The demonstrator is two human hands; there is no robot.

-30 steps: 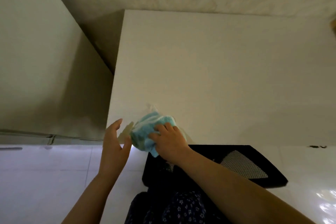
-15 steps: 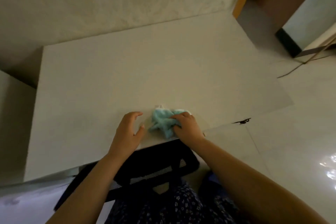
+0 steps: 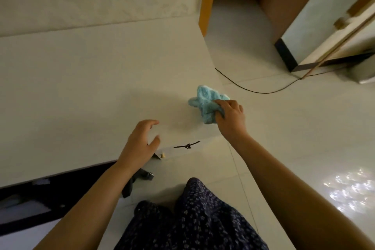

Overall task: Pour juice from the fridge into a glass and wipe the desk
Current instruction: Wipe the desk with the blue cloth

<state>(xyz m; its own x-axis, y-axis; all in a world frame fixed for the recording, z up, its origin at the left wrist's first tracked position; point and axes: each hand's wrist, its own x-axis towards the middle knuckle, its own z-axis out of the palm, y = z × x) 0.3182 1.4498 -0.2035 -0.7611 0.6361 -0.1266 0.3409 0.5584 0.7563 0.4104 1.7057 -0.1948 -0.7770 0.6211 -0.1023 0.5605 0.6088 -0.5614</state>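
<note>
A bunched light-blue cloth lies pressed on the white desk near its right front corner. My right hand is shut on the cloth's near end. My left hand hovers open at the desk's front edge, fingers curled and apart, holding nothing. No juice, glass or fridge is in view.
A black chair sits tucked under the desk's front edge at lower left. A black cable runs across the tiled floor to the right. An orange door frame and a white door stand beyond the desk.
My right hand has slid the cloth rightwards along the desk toward its right corner. My left hand has parted from the cloth, and the view has swung right.
</note>
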